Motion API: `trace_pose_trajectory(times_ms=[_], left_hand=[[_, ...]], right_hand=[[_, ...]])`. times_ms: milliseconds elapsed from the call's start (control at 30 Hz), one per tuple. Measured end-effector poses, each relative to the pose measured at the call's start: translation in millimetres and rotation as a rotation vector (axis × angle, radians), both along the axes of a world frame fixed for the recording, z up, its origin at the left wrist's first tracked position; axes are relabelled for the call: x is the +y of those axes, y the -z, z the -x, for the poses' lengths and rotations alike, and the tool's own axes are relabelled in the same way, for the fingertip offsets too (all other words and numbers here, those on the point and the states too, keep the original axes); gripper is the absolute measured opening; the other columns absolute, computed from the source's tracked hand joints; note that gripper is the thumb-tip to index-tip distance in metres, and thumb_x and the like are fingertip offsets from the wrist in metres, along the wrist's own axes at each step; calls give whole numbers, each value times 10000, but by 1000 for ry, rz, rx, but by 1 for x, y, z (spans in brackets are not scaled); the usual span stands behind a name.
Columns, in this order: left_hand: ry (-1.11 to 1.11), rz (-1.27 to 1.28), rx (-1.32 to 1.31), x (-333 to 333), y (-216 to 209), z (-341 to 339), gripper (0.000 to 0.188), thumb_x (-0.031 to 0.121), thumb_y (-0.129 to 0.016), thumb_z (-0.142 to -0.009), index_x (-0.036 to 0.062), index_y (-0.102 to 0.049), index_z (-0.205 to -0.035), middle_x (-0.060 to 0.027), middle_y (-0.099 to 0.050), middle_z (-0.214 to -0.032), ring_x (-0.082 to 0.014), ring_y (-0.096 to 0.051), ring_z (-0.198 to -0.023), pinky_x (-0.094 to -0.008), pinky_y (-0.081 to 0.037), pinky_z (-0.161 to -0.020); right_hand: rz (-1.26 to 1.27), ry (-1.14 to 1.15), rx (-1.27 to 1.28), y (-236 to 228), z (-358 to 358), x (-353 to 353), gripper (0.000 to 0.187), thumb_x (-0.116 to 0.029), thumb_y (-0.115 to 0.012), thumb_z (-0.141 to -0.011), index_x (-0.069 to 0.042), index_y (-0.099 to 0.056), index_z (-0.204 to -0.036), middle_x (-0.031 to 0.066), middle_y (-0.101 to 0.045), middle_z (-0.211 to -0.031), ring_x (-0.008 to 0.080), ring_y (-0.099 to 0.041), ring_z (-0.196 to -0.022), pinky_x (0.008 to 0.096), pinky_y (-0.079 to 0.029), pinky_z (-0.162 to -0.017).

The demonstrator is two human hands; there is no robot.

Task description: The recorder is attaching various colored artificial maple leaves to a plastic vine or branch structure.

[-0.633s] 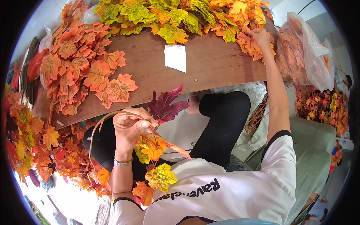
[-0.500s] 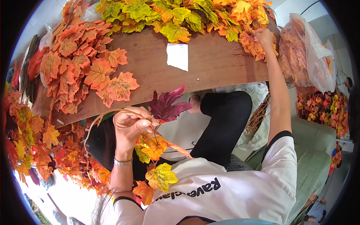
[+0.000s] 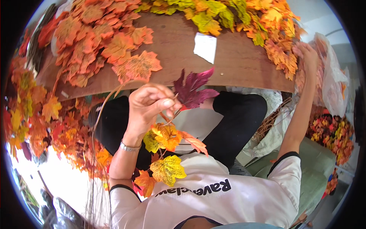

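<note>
My left hand (image 3: 150, 105) is closed in a pinch around the thin brown stem of an artificial leaf garland (image 3: 166, 136). By its fingertips a maroon leaf (image 3: 194, 89) sticks out to the right. Below the hand hang orange leaves and a yellow leaf (image 3: 167, 170), in front of my white shirt. The bare end of the stem curves away to the left. My right hand (image 3: 307, 53) is at the far right, fingers bent, between a pile of small orange leaves (image 3: 280, 53) and a clear plastic bag (image 3: 333, 84). What its fingers hold, if anything, I cannot make out.
Orange-red leaves (image 3: 91, 42) are heaped on the left of the brown table (image 3: 171, 49), with yellow-green leaves (image 3: 207, 21) along its back. A white paper (image 3: 205, 47) lies there too. Finished-looking leaf strands (image 3: 49, 118) hang at left. A green seat (image 3: 312, 168) is at right.
My right hand has shifted from the small orange leaf pile rightward toward the plastic bag. My left hand still pinches the garland stem. The whole view has tilted somewhat.
</note>
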State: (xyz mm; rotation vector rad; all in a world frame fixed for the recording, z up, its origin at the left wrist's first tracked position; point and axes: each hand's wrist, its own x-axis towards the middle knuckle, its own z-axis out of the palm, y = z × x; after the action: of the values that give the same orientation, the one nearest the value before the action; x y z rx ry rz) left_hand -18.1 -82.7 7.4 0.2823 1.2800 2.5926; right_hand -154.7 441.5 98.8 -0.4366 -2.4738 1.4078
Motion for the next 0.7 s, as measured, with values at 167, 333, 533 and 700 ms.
trace_pose_trajectory(times_ms=[167, 333, 533, 700], left_hand=[[-24, 6, 2, 4, -1, 2, 98, -39, -597, -763, 0, -516, -803, -102, -551, -771, -199, -610, -694, -215, -505, -502], [-24, 33, 40, 1, 6, 2, 91, -16, -607, -768, -15, -536, -826, -101, -569, -785, -193, -609, -703, -220, -509, -511], [-17, 66, 16, 4, -1, 0, 107, -10, -618, -773, -17, -544, -849, -101, -596, -769, -120, -579, -644, -208, -490, -545], [-45, 65, 22, 0, 1, -1, 135, 4, -627, -771, -30, -550, -877, -95, -602, -789, -108, -578, -651, -202, -489, -558]], right_hand=[[791, -201, 185, 33, -60, -119, 346, 37, -537, -802, 35, -461, -1140, 136, -568, -939, 235, -583, -902, 282, -507, -767], [1205, -642, -119, 53, -112, -269, 159, -52, -581, -800, 25, -542, -934, 156, -585, -778, 194, -591, -638, 266, -500, -534], [1410, -545, -205, 79, -126, -359, 159, -135, -610, -805, -12, -587, -903, 61, -575, -747, 116, -519, -632, 240, -393, -542], [1513, -481, -345, 76, -134, -371, 166, -166, -615, -808, -12, -592, -867, 16, -532, -701, 90, -464, -624, 215, -355, -566]])
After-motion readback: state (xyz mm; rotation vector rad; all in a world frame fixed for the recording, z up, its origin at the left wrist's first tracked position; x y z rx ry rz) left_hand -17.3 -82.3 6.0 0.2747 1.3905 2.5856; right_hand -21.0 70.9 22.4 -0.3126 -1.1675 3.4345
